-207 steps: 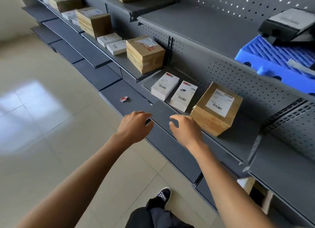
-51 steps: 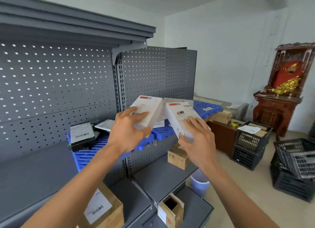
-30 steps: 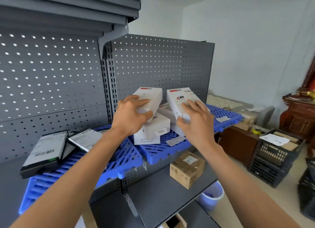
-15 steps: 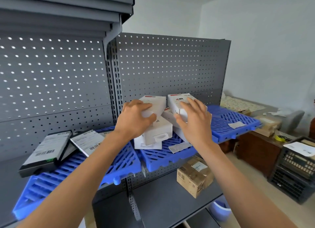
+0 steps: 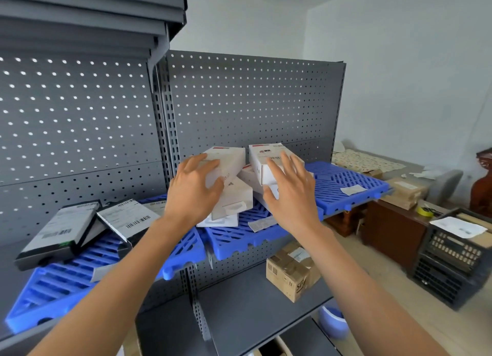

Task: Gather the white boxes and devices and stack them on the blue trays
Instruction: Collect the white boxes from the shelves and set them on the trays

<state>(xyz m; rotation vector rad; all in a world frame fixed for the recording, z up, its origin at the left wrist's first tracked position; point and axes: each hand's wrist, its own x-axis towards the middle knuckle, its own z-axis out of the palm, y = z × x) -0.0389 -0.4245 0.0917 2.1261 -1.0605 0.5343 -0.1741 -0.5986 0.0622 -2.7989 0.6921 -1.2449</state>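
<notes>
Two blue trays lie on the grey shelf: the left tray [image 5: 66, 278] and the right tray [image 5: 346, 180]. A pile of white boxes [image 5: 234, 198] sits where they meet. My left hand [image 5: 194, 193] grips a white box [image 5: 229, 161] on top of the pile, thumb curled round its side. My right hand [image 5: 290, 196] rests with straight, spread fingers on a second white box [image 5: 266, 156] that lies on the pile. Two black devices with white labels [image 5: 56, 230] [image 5: 127, 217] lie on the left tray.
A grey pegboard wall [image 5: 253, 103] backs the shelf. Below, a cardboard box [image 5: 290, 276] stands on the lower shelf above a blue bucket [image 5: 332, 321]. To the right are a wooden cabinet [image 5: 394, 230] and black crates [image 5: 452, 260].
I carried two white boxes up from the lower shelf and set them on the pile. My right hand's fingers have straightened on its box; the left still grips.
</notes>
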